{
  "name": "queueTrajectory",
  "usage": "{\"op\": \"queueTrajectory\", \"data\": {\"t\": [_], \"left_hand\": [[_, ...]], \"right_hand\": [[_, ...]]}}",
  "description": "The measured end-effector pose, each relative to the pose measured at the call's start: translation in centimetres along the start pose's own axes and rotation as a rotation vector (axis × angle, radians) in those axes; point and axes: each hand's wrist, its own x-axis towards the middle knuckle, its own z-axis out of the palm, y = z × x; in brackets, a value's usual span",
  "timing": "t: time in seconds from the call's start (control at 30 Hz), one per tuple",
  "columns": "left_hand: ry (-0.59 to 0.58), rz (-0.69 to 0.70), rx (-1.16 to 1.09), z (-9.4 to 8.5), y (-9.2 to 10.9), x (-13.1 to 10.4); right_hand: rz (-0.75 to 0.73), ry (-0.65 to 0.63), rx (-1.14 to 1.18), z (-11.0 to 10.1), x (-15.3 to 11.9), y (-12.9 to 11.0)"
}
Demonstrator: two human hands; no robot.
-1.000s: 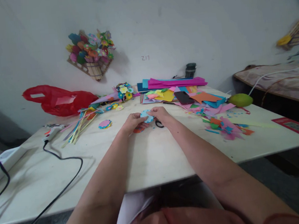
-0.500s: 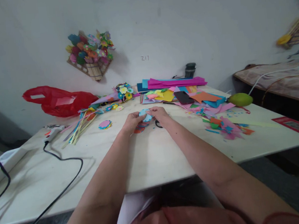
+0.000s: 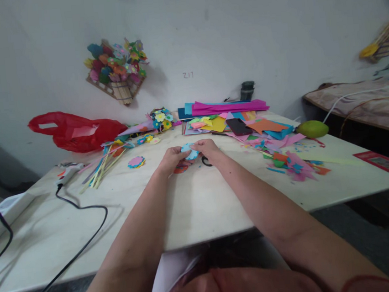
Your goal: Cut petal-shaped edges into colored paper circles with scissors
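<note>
Between my two hands is a light blue paper flower with a scalloped edge. My left hand pinches its left side, thumb on top. On the other side my right hand grips the upper right edge with closed fingers. Orange and pink cut-out pieces lie on the table just beneath, partly hidden by the hands. A black scissors handle shows below my right wrist; its blades are hidden. Left of the hands rests a small stack of scalloped flowers, pink on top.
Paper scraps and a phone lie to the right, with a green mango-like fruit beyond. At the left are a red plastic bag, paper strips, a glue gun with its cord, and a power strip.
Almost nothing differs. Both hands keep their hold on the light blue flower, with only a very slight shift of the fingers and the view.
</note>
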Motion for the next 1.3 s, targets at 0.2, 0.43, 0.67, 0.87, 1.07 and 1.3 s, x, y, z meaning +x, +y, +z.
{"op": "queueTrajectory", "data": {"t": [0.2, 0.43, 0.67, 0.87, 1.07, 1.3], "left_hand": [[-0.012, -0.003, -0.007, -0.14, -0.23, 0.05], [0.001, -0.013, 0.003, -0.01, 0.16, -0.22], [-0.010, -0.001, -0.009, -0.11, -0.05, -0.06], [-0.003, -0.018, 0.000, -0.11, 0.01, -0.15], [-0.015, -0.006, -0.010, -0.14, -0.12, -0.08], [-0.006, -0.028, 0.007, -0.24, -0.10, -0.01]], "right_hand": [[0.004, 0.033, 0.016, 0.20, -0.01, -0.07], [0.004, 0.031, 0.033, 0.28, -0.19, -0.27], [0.001, 0.036, 0.022, 0.33, -0.33, -0.38], [-0.007, 0.019, 0.013, 0.21, -0.29, -0.32], [0.004, 0.024, 0.005, 0.25, -0.21, -0.30], [0.001, 0.019, 0.006, 0.21, -0.17, -0.23]]}}
